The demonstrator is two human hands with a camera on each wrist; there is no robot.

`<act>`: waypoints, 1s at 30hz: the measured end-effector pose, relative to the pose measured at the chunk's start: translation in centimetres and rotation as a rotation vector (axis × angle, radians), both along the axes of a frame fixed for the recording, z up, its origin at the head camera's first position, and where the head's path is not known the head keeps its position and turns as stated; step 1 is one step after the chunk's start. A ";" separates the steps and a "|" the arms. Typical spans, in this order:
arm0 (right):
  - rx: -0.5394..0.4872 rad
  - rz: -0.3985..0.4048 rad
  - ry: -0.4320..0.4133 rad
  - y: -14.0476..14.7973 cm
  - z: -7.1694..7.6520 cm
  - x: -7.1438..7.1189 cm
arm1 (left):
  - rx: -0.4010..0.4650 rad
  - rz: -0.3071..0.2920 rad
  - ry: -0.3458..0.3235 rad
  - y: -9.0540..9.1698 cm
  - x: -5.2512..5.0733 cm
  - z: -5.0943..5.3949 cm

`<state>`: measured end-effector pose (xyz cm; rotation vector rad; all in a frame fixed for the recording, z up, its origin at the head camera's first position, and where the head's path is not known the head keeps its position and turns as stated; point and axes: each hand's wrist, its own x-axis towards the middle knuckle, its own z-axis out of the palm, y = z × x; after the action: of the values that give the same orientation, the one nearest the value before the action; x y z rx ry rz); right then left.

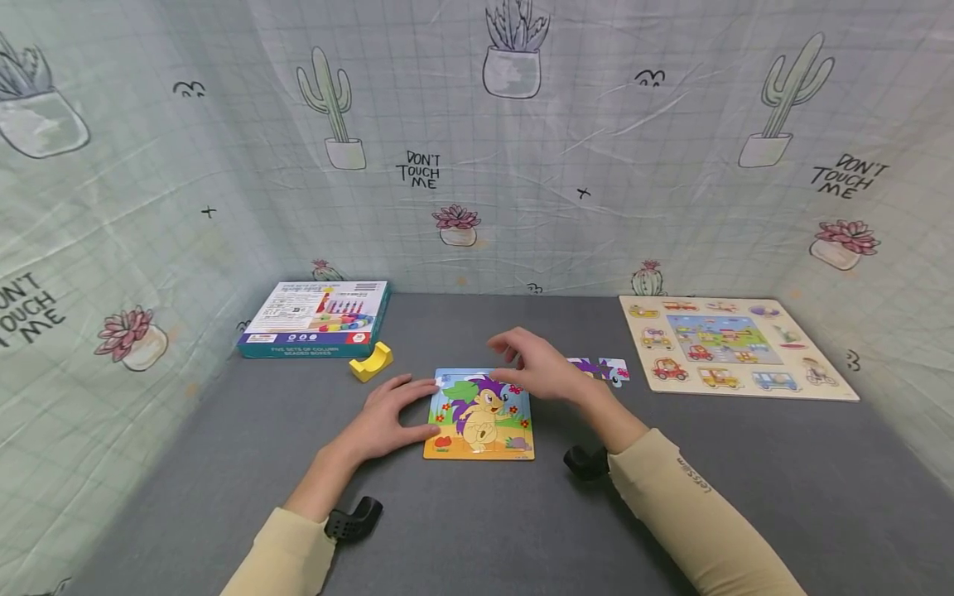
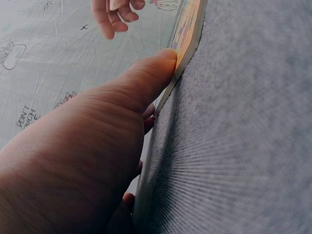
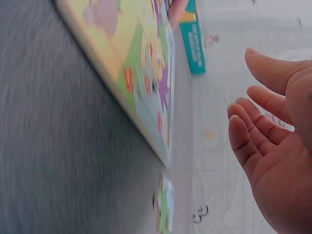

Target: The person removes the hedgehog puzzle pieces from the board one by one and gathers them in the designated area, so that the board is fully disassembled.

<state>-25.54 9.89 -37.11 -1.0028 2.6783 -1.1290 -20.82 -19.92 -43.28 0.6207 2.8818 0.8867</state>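
A square hedgehog jigsaw puzzle [image 1: 479, 418] lies flat on the dark grey table, a cartoon animal with purple spines in its middle. Along its left side rests my left hand [image 1: 387, 416], fingers spread; the thumb [image 2: 158, 66] touches the board's near-left edge in the left wrist view. Over the puzzle's upper right corner hovers my right hand [image 1: 542, 364], raised off the board. Its fingers bend loosely with nothing between them, as the right wrist view of the right hand [image 3: 278, 146] shows. Loose puzzle pieces [image 1: 614, 370] lie beyond the right forearm, partly hidden by it.
At the back left lies a teal-edged toy box [image 1: 313, 319], with a yellow curved block [image 1: 371, 362] near its front corner. A wooden vehicle puzzle board [image 1: 734, 348] lies at the right. Printed fabric [image 1: 522, 207] hangs behind the table.
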 end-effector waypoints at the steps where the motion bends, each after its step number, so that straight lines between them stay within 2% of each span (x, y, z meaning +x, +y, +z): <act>1: 0.000 0.003 -0.012 -0.4 0.0 0.0 | -0.001 0.002 -0.003 0.0 0.0 0.0; 12: -0.007 0.052 -0.053 -2.4 -0.9 0.2 | 0.001 -0.009 0.008 -0.1 -0.1 0.0; 25: 0.061 0.066 -0.128 -4.2 -2.2 1.1 | 0.012 -0.024 0.029 -0.2 0.0 0.0; 30: 0.110 0.055 -0.128 -4.7 -2.4 1.4 | 0.018 -0.027 0.028 -0.2 -0.1 0.0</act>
<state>-24.15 5.18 -39.54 -0.9466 2.5651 -0.9877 -20.88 -20.13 -43.31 0.6772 2.8863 0.9093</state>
